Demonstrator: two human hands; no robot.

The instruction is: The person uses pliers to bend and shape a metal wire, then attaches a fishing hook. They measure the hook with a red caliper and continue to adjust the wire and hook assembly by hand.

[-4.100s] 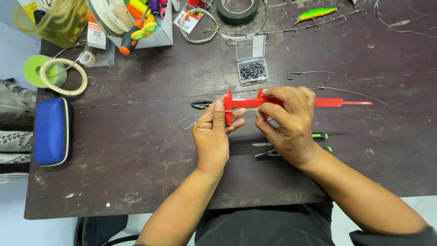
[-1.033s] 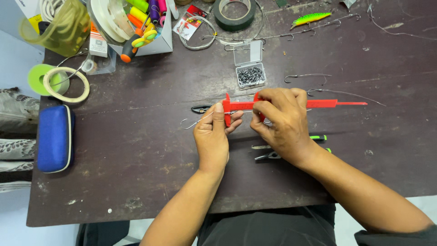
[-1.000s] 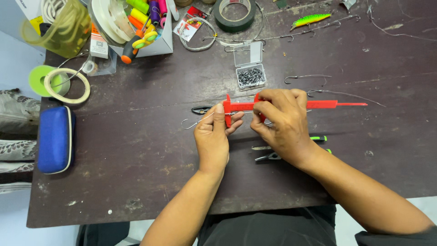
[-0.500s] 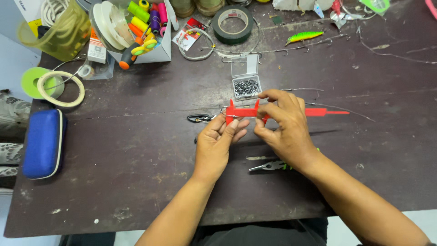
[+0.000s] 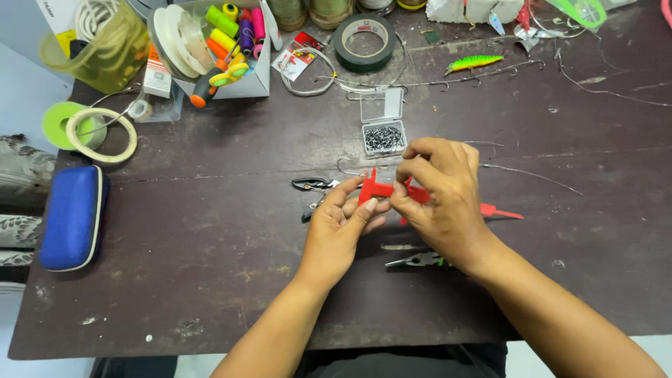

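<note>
Red plastic caliper [image 5: 381,189] held just above the dark table [image 5: 210,280], near its middle. Left hand [image 5: 341,227] pinching the jaw end between thumb and fingertips; right hand [image 5: 442,196] closed over the beam, red tail poking out beyond. Small pliers [image 5: 416,261] just below the right wrist. Open clear box of tiny metal parts [image 5: 383,136] close behind. Blue case [image 5: 72,217] far left.

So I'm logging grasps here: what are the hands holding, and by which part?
Both hold the red plastic caliper: left hand at its jaw end, right hand over the middle of its beam.
</note>
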